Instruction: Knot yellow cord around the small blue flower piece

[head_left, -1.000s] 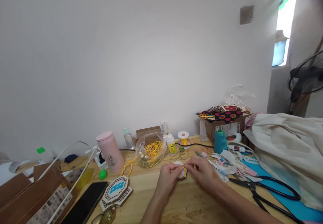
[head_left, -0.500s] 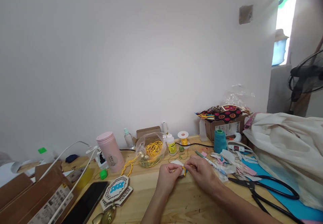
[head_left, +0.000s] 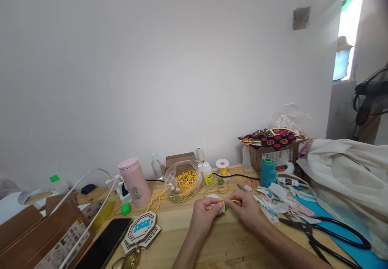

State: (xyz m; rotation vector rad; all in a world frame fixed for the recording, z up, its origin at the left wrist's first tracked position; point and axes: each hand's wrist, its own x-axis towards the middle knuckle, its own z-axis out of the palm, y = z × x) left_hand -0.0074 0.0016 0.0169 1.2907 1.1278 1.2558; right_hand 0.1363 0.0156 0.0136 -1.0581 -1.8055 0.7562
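Observation:
My left hand (head_left: 206,212) is closed in a pinch near the middle front of the table. Between its thumb and fingers sits a small piece with yellow cord (head_left: 224,207) wound at it; a bit of blue shows beside the cord. Just to the right, my right hand (head_left: 246,208) pinches the same yellow cord, and a short end sticks out above its fingertips. The fingers hide most of the piece. A white scrap (head_left: 214,196) lies behind the left fingers. Right of my right hand is a patterned pen (head_left: 257,201).
Black-handled scissors (head_left: 307,228), fabric scraps (head_left: 283,200) and a teal thread cone (head_left: 268,173) are at right. Behind stand a glue bottle (head_left: 207,174) and a bag of yellow cord (head_left: 186,180). Left are a pink tumbler (head_left: 135,183), an octagonal wooden ornament (head_left: 142,225) and a phone (head_left: 103,244).
The view has shifted slightly, moving things a little rightward. My hands stay close together at the cord; the right fingers have turned, and the yellow end now shows above them.

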